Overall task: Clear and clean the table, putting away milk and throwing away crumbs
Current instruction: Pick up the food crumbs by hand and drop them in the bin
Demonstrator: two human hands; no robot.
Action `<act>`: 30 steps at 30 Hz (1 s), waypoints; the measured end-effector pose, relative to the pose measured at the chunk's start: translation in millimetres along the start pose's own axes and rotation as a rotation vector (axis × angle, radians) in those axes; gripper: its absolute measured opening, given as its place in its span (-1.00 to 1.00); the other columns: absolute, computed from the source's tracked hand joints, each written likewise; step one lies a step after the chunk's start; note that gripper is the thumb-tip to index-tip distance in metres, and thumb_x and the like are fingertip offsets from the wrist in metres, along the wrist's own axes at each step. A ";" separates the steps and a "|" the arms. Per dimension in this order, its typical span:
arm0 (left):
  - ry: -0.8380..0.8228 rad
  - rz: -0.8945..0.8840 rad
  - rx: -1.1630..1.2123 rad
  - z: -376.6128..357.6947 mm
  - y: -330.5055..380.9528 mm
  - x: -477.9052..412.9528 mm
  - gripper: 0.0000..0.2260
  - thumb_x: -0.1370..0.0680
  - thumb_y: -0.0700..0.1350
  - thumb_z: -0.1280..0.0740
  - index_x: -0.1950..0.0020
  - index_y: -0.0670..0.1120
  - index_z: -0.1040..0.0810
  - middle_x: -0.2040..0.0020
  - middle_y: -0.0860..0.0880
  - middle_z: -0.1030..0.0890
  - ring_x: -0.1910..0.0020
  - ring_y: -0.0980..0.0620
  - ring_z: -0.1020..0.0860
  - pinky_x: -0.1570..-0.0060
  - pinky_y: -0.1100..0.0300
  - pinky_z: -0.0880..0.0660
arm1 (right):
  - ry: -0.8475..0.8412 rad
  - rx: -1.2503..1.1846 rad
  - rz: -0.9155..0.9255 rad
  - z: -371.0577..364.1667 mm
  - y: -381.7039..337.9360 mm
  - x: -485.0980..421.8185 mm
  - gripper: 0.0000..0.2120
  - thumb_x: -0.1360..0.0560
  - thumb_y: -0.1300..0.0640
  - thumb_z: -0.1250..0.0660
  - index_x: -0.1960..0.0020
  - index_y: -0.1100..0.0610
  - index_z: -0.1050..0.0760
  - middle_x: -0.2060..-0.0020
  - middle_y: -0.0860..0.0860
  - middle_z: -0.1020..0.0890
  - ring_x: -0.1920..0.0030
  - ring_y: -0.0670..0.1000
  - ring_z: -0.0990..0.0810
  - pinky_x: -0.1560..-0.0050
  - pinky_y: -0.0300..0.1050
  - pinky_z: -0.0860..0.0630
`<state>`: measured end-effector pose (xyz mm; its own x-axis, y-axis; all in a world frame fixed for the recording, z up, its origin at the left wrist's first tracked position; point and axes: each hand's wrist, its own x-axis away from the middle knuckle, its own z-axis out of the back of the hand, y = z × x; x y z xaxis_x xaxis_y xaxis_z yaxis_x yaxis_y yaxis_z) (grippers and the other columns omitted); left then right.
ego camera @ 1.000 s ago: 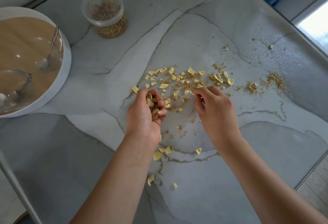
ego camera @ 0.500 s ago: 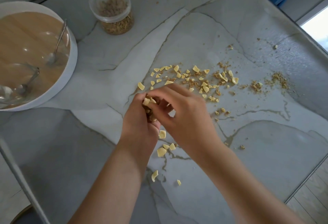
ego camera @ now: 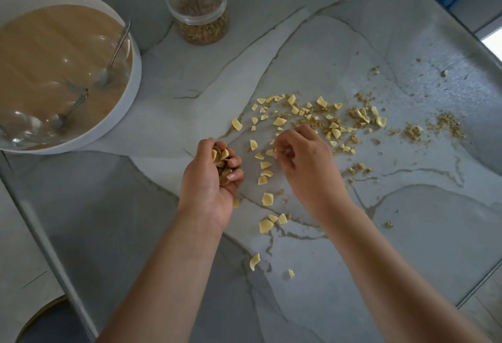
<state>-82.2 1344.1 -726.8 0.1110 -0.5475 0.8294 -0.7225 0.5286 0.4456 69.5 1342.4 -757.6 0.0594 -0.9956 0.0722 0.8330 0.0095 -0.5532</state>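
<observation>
Your hands are apart again: your right hand (ego camera: 304, 163) is pinching another flake (ego camera: 279, 150) mid-frame after feeding your left hand (ego camera: 206, 188), which is cupping gathered crumbs (ego camera: 221, 165); plenty are still littering the centre-right.

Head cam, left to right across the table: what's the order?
White tray → left hand, gripping a handful of flakes → right hand, pinching a flake → brown crumb piles. Jar skipped: it sits farther back, over the left hand's span.
</observation>
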 end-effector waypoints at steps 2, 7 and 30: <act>0.000 -0.001 -0.006 5.4 1.8 -0.8 -0.79 -0.58 -0.16 -0.24 0.26 -0.11 -0.44 0.40 -0.01 -0.44 0.47 0.10 -0.37 0.58 0.32 -0.24 | -0.023 -0.016 -0.033 2.9 0.9 -2.1 -0.92 -0.52 0.19 -0.36 -0.02 0.11 -0.54 0.09 -0.09 -0.50 0.23 -0.16 -0.48 0.16 -0.30 -0.49; -0.018 0.005 -0.050 16.6 5.4 0.5 -0.77 -0.59 -0.15 -0.24 0.27 -0.11 -0.44 0.40 -0.02 -0.45 0.47 0.10 -0.39 0.58 0.32 -0.26 | -0.079 0.016 -0.098 7.4 -1.6 -4.7 -0.95 -0.53 0.18 -0.35 0.02 0.10 -0.56 0.18 -0.14 -0.47 0.27 -0.24 -0.41 0.27 -0.45 -0.33; -0.089 0.187 -0.094 64.2 14.4 23.5 -0.79 -0.53 -0.20 -0.23 0.32 -0.10 -0.40 0.41 -0.02 -0.44 0.50 0.11 -0.39 0.63 0.34 -0.19 | -0.082 0.040 -0.056 -26.3 -28.2 100.0 -0.53 -0.38 0.09 -0.52 -0.25 0.07 -0.50 -0.12 -0.02 -0.44 -0.04 -0.03 -0.50 -0.06 -0.22 -0.40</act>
<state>-133.9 1297.2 -722.5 -0.0827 -0.4872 0.8694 -0.6572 0.6824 0.3199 37.5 1240.2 -756.6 0.0556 -0.9839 0.1701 0.8573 -0.0403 -0.5132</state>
